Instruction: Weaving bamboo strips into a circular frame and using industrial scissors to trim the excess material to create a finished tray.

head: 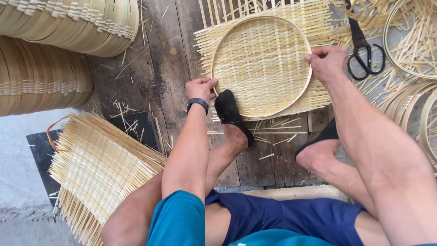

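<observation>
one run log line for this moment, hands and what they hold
left hand: grips hoop edge | right hand: grips hoop edge | foot: on woven mat | scissors: idle

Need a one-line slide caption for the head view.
Both hands press a bamboo hoop onto a woven mat, foot pinning it.

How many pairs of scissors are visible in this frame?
1. The black scissors lie on loose bamboo strips at the upper right, just beyond the right hand gripping the bamboo hoop. More could be hidden beneath the strips.
</observation>
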